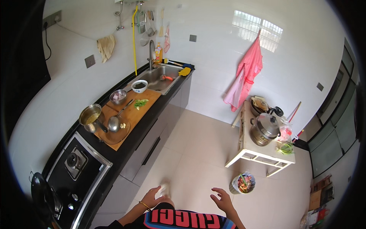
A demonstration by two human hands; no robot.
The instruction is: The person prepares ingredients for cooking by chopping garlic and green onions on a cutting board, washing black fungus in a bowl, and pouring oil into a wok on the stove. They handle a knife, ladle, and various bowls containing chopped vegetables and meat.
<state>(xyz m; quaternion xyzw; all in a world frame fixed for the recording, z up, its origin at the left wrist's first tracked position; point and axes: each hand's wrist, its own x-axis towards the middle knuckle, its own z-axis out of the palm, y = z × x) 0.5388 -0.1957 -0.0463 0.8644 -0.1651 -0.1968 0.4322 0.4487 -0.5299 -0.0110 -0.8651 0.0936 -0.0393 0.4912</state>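
Note:
My left hand, with a bangle at the wrist, hangs in front of my body with fingers apart and nothing in it. My right hand is likewise bare, raised over the floor near the waste bin. On the counter to the left lies a wooden cutting board. It carries a metal ladle, a clear glass lid or plate, peeled garlic cloves and chopped greens. Around it stand a saucepan, a steel bowl of pale chunks and a white bowl with dark contents.
A gas hob with a black wok is at lower left; a steel sink lies beyond the board. A white table at right bears a lidded pot and scallions. A waste bin stands on the floor.

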